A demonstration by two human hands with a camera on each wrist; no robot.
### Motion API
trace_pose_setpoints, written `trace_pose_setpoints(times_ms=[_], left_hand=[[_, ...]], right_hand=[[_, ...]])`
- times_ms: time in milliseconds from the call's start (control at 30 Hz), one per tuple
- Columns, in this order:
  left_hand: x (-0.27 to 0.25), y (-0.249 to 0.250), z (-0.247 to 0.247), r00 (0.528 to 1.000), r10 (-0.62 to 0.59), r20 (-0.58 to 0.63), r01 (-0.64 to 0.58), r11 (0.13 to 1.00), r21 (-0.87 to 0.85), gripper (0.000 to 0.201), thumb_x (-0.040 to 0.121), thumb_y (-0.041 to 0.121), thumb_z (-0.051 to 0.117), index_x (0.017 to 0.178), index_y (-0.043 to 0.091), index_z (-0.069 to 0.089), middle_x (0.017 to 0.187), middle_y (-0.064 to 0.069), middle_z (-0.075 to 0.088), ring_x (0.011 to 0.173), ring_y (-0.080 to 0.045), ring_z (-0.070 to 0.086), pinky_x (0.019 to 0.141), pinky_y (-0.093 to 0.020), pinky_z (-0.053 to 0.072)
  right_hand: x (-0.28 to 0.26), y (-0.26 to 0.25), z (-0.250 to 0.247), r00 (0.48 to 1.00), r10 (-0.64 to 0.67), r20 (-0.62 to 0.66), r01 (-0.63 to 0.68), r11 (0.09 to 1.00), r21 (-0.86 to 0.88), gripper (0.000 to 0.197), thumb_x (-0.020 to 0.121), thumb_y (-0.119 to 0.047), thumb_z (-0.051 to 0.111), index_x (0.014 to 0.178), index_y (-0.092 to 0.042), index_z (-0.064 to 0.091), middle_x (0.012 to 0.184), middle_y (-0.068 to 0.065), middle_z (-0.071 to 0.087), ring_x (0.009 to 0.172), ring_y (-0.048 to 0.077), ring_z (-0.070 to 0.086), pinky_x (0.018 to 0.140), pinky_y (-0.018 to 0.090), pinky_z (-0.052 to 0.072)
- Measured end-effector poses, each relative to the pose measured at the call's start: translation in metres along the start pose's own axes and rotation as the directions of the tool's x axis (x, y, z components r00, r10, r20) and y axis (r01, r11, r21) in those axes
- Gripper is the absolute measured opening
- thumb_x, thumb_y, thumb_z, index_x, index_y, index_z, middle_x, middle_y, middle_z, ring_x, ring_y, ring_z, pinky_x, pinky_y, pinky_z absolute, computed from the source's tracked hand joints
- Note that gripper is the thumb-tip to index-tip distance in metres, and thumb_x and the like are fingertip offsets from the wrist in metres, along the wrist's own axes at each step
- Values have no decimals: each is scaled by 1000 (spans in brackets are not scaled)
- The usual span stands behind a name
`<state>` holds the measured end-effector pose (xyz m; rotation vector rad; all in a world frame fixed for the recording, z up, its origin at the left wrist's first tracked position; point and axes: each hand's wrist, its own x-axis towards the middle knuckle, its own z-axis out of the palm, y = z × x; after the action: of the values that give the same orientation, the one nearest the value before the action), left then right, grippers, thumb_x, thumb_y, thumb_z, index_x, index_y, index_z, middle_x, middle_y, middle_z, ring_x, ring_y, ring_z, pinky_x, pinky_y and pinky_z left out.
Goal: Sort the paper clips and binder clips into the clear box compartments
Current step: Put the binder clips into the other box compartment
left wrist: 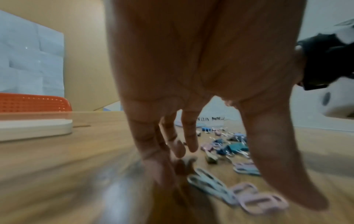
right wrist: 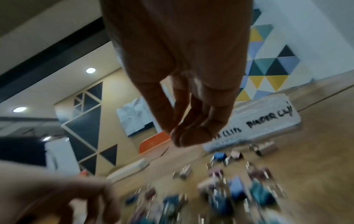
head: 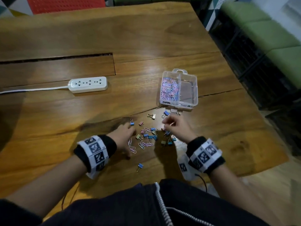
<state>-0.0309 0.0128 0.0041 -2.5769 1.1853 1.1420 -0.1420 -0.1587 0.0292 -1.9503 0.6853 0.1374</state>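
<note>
The clear box (head: 192, 101) stands on the wooden table; its left compartment is full of pastel paper clips (head: 169, 89), its right compartment looks empty. Between my hands lies a loose pile of binder clips (head: 151, 137) mixed with paper clips (head: 144, 145). My left hand (head: 130, 137) reaches down with straight fingers at the pile's left edge, and pink and blue paper clips (left wrist: 239, 191) lie between its thumb and fingers. My right hand (head: 166, 125) hovers over the pile's right side. Its thumb and fingertips (right wrist: 182, 136) are pinched together, and nothing shows between them.
A white power strip (head: 88, 84) with its cable lies at the left. One blue binder clip (head: 140, 166) lies alone near me. A gold clip (head: 152, 116) and a blue clip (head: 166, 113) lie just in front of the box. The table's edge runs at the right.
</note>
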Motion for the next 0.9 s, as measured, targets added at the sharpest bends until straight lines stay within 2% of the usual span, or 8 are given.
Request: trace_pose_setpoints(times_ms=[67,133,200,300,400,633,767,900], left_hand=[[-3,2,12,999,24,-47,-24,1000,15,86,66,34,79,136,13,34,140,-6,31,126,-22,33,106,-33,37],[-6,6,19,993,63,-100,-60,997,39,76,70,33,76,133,12,39,134,-7,36,121,-22,37,101,-31,37],[-7,9,23,988,73,-135,-70,997,30,66,73,28,74,129,12,43,129,-7,41,118,-23,42,98,-31,39],[-11,11,26,984,77,-160,-76,997,11,52,77,22,71,123,12,49,124,-8,47,115,-23,46,94,-31,41],[-15,10,29,974,116,-197,-111,993,36,34,86,20,60,119,13,56,119,-7,52,112,-22,48,92,-30,41],[-23,10,35,941,194,-278,-181,981,72,26,90,18,51,113,12,59,114,-6,58,107,-21,52,90,-29,43],[-23,16,36,938,220,-268,-196,974,112,28,90,15,48,117,12,55,115,-9,56,107,-24,52,91,-32,44],[-24,23,41,948,208,-239,-180,974,135,29,92,11,42,119,10,51,118,-11,51,109,-27,49,92,-35,43]], right_hand=[[-18,9,19,994,21,104,-4,988,-155,11,85,-7,56,94,-12,55,92,-2,50,82,10,49,67,13,39],[-28,18,36,996,-3,94,30,959,-282,19,83,-9,59,102,-11,55,95,-4,44,86,9,44,69,10,34],[-33,22,49,996,-50,70,72,934,-351,25,82,-12,61,106,-12,54,104,-2,42,94,8,41,80,14,34],[-32,24,64,994,-97,55,111,911,-397,28,83,-16,60,109,-11,53,121,4,44,111,16,44,96,24,38],[-30,24,72,994,-100,42,108,889,-446,29,84,-16,58,112,-11,54,122,7,46,115,20,43,102,32,38],[-26,23,76,997,-50,67,77,860,-504,17,87,-14,54,102,-8,56,116,7,49,103,19,50,90,28,41],[-24,20,79,990,-69,121,128,804,-581,19,84,-7,53,103,-7,55,114,9,50,105,24,50,93,33,44],[-21,17,80,977,-127,168,207,734,-647,17,85,-8,48,99,-4,58,106,13,54,98,27,52,85,34,45]])
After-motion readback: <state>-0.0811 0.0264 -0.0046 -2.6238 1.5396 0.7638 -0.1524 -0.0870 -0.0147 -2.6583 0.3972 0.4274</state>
